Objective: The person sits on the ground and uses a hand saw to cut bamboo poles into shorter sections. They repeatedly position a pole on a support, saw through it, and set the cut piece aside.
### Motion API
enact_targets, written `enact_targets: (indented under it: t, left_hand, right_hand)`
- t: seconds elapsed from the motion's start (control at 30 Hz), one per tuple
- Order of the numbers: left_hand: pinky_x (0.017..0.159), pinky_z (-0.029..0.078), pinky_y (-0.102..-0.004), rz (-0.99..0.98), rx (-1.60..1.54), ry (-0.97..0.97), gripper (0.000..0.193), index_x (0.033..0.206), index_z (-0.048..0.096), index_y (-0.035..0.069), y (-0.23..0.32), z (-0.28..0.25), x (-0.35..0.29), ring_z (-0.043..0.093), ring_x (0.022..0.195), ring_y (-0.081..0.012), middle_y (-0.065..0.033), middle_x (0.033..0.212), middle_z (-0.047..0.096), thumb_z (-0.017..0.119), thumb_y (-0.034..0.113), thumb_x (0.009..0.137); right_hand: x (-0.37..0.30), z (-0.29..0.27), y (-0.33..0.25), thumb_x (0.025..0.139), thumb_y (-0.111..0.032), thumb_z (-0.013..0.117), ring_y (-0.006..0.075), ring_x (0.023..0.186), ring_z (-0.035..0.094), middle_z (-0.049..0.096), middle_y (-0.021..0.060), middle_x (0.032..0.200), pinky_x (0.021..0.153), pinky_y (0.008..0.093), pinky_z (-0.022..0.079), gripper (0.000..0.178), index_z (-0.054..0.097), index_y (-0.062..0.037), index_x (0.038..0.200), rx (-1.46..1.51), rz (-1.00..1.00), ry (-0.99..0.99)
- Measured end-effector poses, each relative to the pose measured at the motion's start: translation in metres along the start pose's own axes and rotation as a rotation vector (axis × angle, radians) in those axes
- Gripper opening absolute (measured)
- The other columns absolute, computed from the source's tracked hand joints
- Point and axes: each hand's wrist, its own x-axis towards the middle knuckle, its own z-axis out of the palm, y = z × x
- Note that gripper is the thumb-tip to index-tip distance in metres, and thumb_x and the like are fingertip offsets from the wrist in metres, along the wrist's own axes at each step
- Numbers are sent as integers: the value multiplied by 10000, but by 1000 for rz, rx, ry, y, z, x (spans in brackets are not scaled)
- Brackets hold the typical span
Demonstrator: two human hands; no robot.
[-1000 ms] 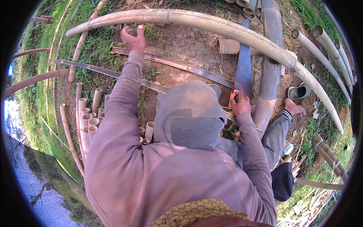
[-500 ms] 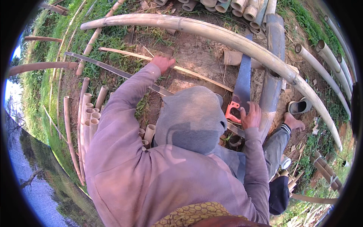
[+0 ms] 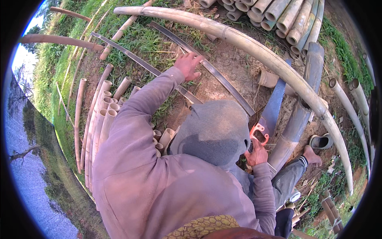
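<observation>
My left hand (image 3: pixel 188 67) is stretched out to the upper middle, thumb apart. Its fingertips touch a long dark flat strip (image 3: pixel 225 81), which looks like split bamboo and slants down to the right. A second similar strip (image 3: pixel 133 57) lies to the left and passes behind a grey cloth-covered form (image 3: pixel 213 131) in front of my chest. At the right, my right hand (image 3: pixel 258 153) is beside the orange handle of a hand saw (image 3: pixel 271 105). Its fingers bend near the handle's lower end; whether they grip anything is hidden. The saw's blade points away from me.
A long curved bamboo pole (image 3: pixel 238 38) arches across the far side. A thick grey bamboo length (image 3: pixel 292 131) lies right of the saw. Bamboo pieces (image 3: pixel 274 12) are stacked at the back, and more tubes (image 3: pixel 105 113) stand at the left. A sandal (image 3: pixel 321 141) lies near my bare foot.
The view has shifted. The strip by my left hand, pale before, now shows a dark face and slants more steeply. My right hand has moved lower, nearer the saw handle's lower end.
</observation>
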Motion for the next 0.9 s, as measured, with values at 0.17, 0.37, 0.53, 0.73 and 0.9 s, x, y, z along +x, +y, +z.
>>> enact_targets:
  t: [0.17, 0.37, 0.53, 0.73, 0.9]
  left_hand:
    - [910, 575, -542, 455, -111, -397, 456, 1265, 649, 185, 33, 47, -48, 724, 1073, -397, -147, 1105, 743, 750, 450, 908]
    - [649, 593, -443, 502, 90, 83, 158, 942, 664, 207, 44, 9, -37, 771, 820, -290, -65, 806, 720, 720, 353, 919]
    - [643, 573, -404, 551, 118, 582, 148, 844, 635, 204, 86, -43, -1, 744, 762, -244, -18, 743, 644, 746, 302, 836]
    - [664, 518, -395, 575, 24, 781, 159, 796, 629, 204, 127, -58, 37, 710, 768, -204, 7, 762, 613, 760, 296, 798]
    - [673, 513, -385, 536, -23, 856, 157, 804, 636, 213, 133, -44, 55, 696, 778, -196, 15, 773, 600, 766, 300, 794]
  right_hand:
    - [-25, 21, 26, 803, -393, 882, 424, 983, 714, 719, 195, 1163, 835, 516, 556, 646, 648, -81, 1318, -22, -125, 231]
    - [-8, -35, 16, 888, -242, 826, 404, 846, 691, 667, 146, 927, 713, 522, 529, 311, 663, -88, 1105, -72, -157, 549]
    - [-11, -110, 37, 1060, -359, 636, 449, 944, 710, 719, 222, 1104, 793, 508, 560, 379, 673, -72, 1305, -65, -231, 458]
    - [-11, -149, 71, 1058, -352, 639, 422, 919, 668, 685, 192, 1022, 786, 499, 514, 391, 677, -51, 1304, -156, -243, 648]
    - [-1, -163, 78, 1026, -312, 673, 417, 949, 659, 676, 187, 1039, 816, 501, 502, 362, 684, -63, 1289, -238, -231, 687]
